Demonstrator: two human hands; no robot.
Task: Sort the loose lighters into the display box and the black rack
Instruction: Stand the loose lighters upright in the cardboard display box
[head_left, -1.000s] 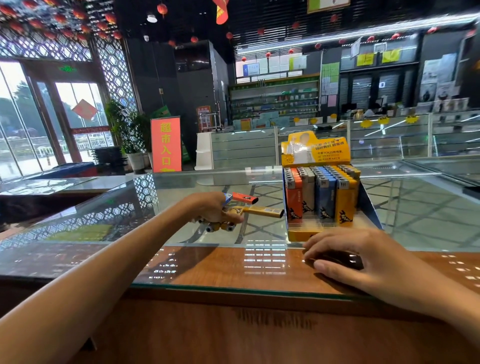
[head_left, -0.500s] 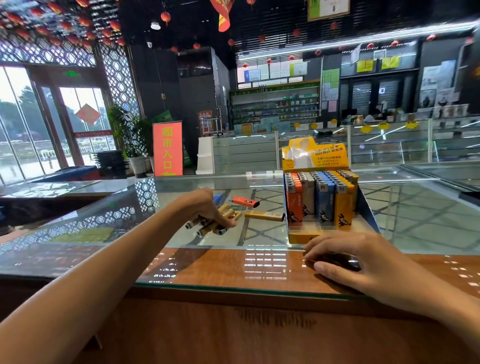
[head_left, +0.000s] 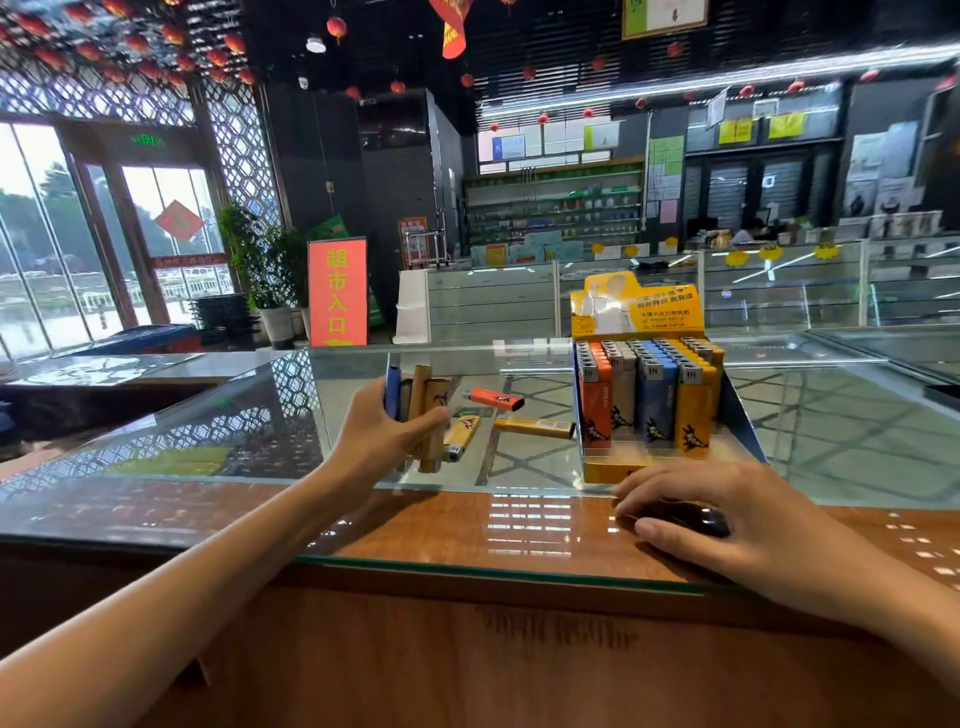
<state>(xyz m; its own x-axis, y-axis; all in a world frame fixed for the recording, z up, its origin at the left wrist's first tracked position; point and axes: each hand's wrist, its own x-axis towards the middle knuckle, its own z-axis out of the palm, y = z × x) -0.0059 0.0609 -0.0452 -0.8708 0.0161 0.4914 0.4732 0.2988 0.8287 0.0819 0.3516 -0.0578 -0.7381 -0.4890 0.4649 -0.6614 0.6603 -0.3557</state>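
My left hand (head_left: 384, 441) grips a bundle of lighters (head_left: 422, 410), one blue and some yellow-brown, held upright above the glass counter. Loose on the glass lie an orange lighter (head_left: 496, 399), a yellow lighter (head_left: 535, 427) and another yellow lighter (head_left: 461, 436) close to the hand. The yellow display box (head_left: 615, 470) stands to the right, with rows of orange, grey, blue and yellow lighters upright in it. My right hand (head_left: 727, 514) rests in front of the box, fingers spread over a dark object (head_left: 696, 519) that is mostly hidden.
The glass counter (head_left: 519, 478) gives way to a wooden strip (head_left: 467, 530) near me. More glass showcases (head_left: 779, 291) stand behind. An orange sign (head_left: 336, 291) and a potted plant (head_left: 270, 275) are far back left.
My left hand has lifted and turned its bundle of lighters from lying flat to upright. The loose yellow and orange lighters stay on the glass. My right hand has not moved.
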